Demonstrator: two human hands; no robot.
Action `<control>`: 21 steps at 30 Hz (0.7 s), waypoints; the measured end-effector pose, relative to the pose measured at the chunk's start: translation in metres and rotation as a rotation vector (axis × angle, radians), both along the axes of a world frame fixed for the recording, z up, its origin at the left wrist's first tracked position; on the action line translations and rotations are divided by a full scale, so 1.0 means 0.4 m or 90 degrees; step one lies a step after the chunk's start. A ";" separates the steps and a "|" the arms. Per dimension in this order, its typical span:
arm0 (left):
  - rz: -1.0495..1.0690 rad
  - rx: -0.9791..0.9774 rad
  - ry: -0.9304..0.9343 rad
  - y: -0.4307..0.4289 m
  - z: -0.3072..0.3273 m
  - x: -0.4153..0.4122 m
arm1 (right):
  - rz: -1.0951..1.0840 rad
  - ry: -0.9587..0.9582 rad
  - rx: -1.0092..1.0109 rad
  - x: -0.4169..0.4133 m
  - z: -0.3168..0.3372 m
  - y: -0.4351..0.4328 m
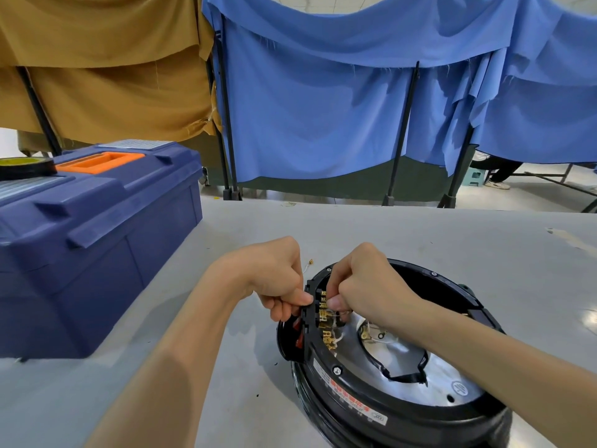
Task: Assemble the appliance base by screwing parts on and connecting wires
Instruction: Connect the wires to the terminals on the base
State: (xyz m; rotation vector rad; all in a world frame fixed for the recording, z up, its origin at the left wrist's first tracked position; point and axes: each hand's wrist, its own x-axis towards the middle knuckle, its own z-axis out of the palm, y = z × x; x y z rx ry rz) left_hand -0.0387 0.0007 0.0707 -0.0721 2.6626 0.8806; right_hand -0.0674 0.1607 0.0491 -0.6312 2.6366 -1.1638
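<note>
Round black plastic appliance base (352, 412), silver plate inside, lies at five o'clock on the grey table (420, 231). Left hand (277, 279) pinches its rim at nine o'clock. Right hand (365, 286), just inside that rim, seems to pinch a thin white wire (337, 341) against the brass terminal row (324, 318), whose line runs twelve-to-six.
</note>
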 end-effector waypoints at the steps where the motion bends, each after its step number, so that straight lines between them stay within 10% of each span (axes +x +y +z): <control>1: 0.002 -0.002 0.001 0.000 0.000 0.000 | -0.002 0.002 0.001 0.000 -0.001 -0.001; 21: 0.011 -0.004 0.005 0.004 0.002 0.012 | 0.091 0.138 0.053 0.006 0.017 0.047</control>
